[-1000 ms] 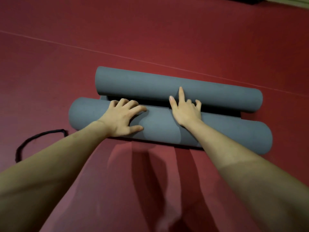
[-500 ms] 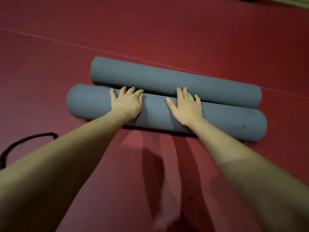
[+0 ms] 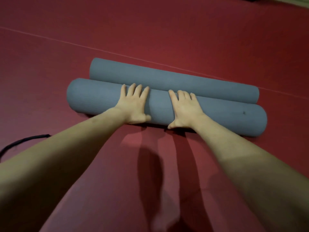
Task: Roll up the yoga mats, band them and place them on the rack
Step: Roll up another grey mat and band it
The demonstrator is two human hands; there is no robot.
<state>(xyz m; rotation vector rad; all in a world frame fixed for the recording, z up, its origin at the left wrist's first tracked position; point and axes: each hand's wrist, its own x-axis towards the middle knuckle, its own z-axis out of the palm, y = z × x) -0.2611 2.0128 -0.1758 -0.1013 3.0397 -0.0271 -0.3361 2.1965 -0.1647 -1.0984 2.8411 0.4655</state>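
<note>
Two grey-blue yoga mat rolls side by side, touching, on red floor [image 3: 200, 30]. Left hand [image 3: 133, 106] and right hand [image 3: 185, 109] spread flat atop near roll [image 3: 97, 96], gripping nothing; far roll [image 3: 167, 77] seemingly unbanded.

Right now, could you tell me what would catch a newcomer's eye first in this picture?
Two blue-grey rolled foam mat cylinders lie side by side, touching, on the dark red floor: the near roll and the far roll behind it. The left hand and the right hand press flat on the near roll's middle, fingers spread. A black looped cord lies on the floor at the left edge.
</note>
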